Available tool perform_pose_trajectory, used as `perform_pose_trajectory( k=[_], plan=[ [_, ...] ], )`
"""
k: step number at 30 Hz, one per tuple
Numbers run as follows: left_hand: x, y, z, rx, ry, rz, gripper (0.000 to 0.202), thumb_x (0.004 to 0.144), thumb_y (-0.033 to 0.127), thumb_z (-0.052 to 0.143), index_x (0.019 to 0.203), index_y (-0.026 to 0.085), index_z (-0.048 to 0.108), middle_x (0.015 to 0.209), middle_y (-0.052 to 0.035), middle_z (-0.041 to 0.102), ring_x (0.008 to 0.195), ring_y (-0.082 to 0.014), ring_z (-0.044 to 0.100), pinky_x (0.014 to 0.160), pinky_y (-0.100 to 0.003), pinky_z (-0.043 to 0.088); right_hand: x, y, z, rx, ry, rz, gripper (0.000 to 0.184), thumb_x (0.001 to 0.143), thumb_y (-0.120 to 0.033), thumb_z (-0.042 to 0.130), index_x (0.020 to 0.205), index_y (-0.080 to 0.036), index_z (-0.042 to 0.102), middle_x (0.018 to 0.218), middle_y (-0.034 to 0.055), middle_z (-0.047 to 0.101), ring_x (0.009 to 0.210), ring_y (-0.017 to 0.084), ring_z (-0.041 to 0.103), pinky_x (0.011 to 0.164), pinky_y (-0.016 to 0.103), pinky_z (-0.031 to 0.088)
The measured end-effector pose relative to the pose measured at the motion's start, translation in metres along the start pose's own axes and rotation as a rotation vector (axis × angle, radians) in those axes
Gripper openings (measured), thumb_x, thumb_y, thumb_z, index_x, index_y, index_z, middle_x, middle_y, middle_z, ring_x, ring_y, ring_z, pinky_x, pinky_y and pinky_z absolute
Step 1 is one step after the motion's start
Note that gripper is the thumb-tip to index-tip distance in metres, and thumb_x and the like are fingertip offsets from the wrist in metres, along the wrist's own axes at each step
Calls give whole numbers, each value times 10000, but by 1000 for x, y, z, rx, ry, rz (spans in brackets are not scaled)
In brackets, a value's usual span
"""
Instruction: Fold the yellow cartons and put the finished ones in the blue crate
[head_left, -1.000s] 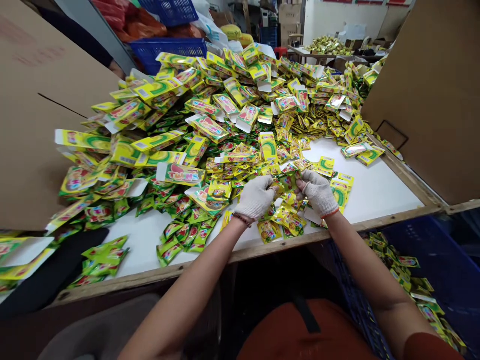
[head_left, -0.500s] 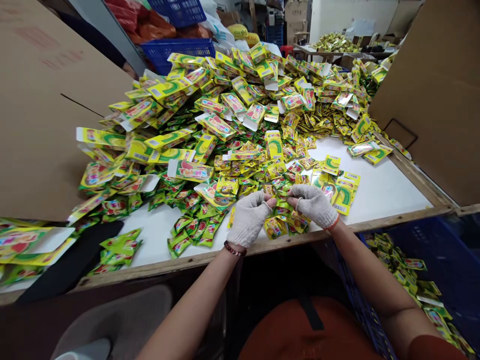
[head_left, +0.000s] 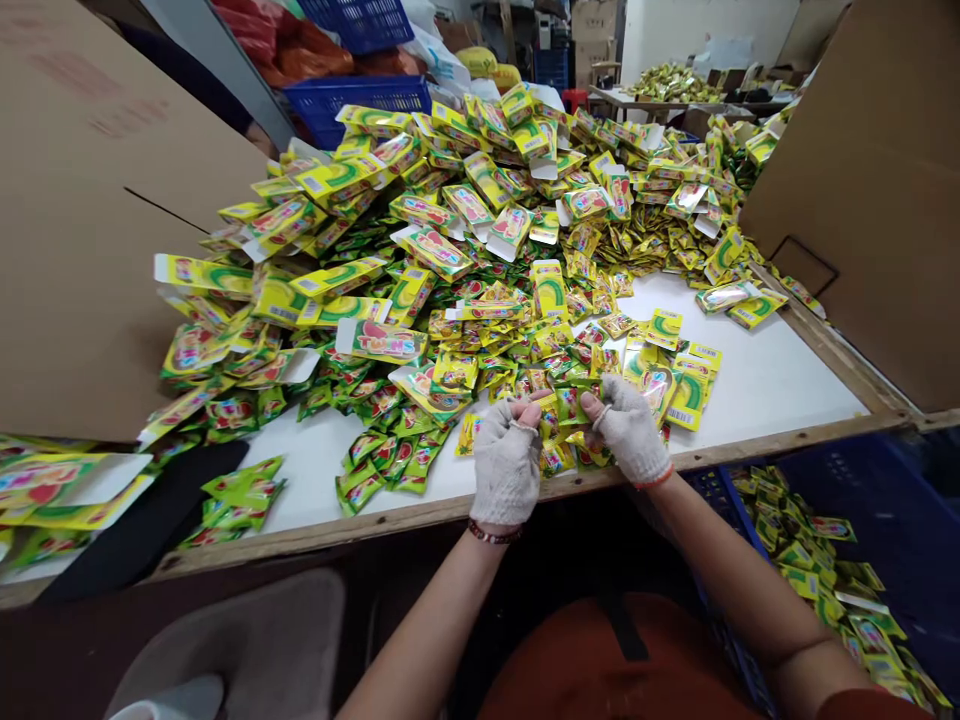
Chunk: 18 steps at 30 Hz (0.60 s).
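My left hand (head_left: 507, 462) and my right hand (head_left: 628, 430) both wear white knit gloves with bare fingertips. They meet at the near edge of the white table (head_left: 757, 385), fingers closed on a small bunch of yellow-green sachets (head_left: 564, 412) held between them. More loose sachets (head_left: 559, 455) lie right under the hands. Behind them spreads a big heap of yellow-green cartons (head_left: 420, 250) with open white flaps, mixed with sachets.
Brown cardboard sheets stand at the left (head_left: 82, 220) and right (head_left: 877, 180). A blue crate (head_left: 870, 540) with sachets sits low at my right. Blue baskets (head_left: 360, 95) stand beyond the heap. A small green sachet pile (head_left: 240, 495) lies at the near left.
Both hands have drawn back from the heap toward the table's near edge, carrying the bunch of sachets. The left hand has turned more upright.
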<state>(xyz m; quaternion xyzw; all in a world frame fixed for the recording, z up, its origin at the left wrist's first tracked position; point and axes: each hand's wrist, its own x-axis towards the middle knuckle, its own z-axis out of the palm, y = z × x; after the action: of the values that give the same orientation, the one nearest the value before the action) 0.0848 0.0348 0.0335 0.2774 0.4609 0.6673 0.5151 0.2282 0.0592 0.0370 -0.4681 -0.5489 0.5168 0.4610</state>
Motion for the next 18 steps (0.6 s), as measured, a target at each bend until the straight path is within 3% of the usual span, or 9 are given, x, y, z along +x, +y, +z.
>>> perform_pose_trajectory(
  k=[2, 6, 9, 12, 14, 16, 18],
  plan=[
    [-6, -2, 6, -40, 82, 12, 366, 611, 422, 822, 697, 161, 581, 805, -15, 680, 507, -41, 466, 469, -173, 379, -3, 7, 8, -76, 72, -89, 338, 830, -542, 596, 791, -220, 502, 686, -18, 521, 620, 140, 530, 560, 259, 464],
    [-8, -5, 10, -84, 165, 34, 408, 572, 442, 838, 685, 174, 551, 585, 58, 546, 492, -59, 470, 484, -177, 420, -3, 15, 11, -259, 104, -199, 371, 822, -511, 615, 656, -214, 469, 707, 6, 507, 724, 159, 493, 656, 277, 446],
    [-5, -7, 3, -29, 101, 25, 374, 618, 421, 818, 694, 175, 546, 568, 71, 511, 483, -51, 452, 476, -165, 401, 1, 12, 3, -206, -23, -128, 349, 825, -532, 610, 730, -208, 525, 698, -4, 516, 680, 149, 478, 611, 269, 420],
    [-3, -8, -7, 58, -95, -76, 343, 620, 366, 826, 803, 167, 616, 654, 42, 595, 545, -69, 523, 502, -170, 421, 6, 6, -8, -262, -120, -187, 330, 827, -504, 624, 724, -202, 535, 681, -14, 495, 657, 140, 447, 608, 268, 404],
    [-3, -8, -11, 87, -205, -152, 368, 633, 359, 826, 891, 166, 647, 755, 8, 660, 632, -102, 594, 559, -195, 477, 8, 5, -13, -318, -117, -242, 333, 826, -484, 638, 685, -204, 526, 667, -15, 476, 665, 145, 444, 626, 276, 411],
    [-4, -8, -11, 65, -192, -164, 370, 666, 390, 812, 921, 173, 654, 814, -4, 685, 685, -120, 627, 609, -224, 523, 9, 7, -14, -301, -54, -276, 323, 841, -484, 628, 697, -206, 551, 715, 6, 522, 732, 169, 496, 685, 298, 445],
    [-7, -9, -7, 7, -103, -128, 371, 686, 446, 799, 900, 181, 652, 799, 5, 683, 674, -118, 629, 627, -243, 548, 7, 12, -10, -245, 27, -305, 305, 864, -482, 605, 732, -208, 584, 817, 35, 576, 844, 196, 543, 774, 325, 467]
  ],
)
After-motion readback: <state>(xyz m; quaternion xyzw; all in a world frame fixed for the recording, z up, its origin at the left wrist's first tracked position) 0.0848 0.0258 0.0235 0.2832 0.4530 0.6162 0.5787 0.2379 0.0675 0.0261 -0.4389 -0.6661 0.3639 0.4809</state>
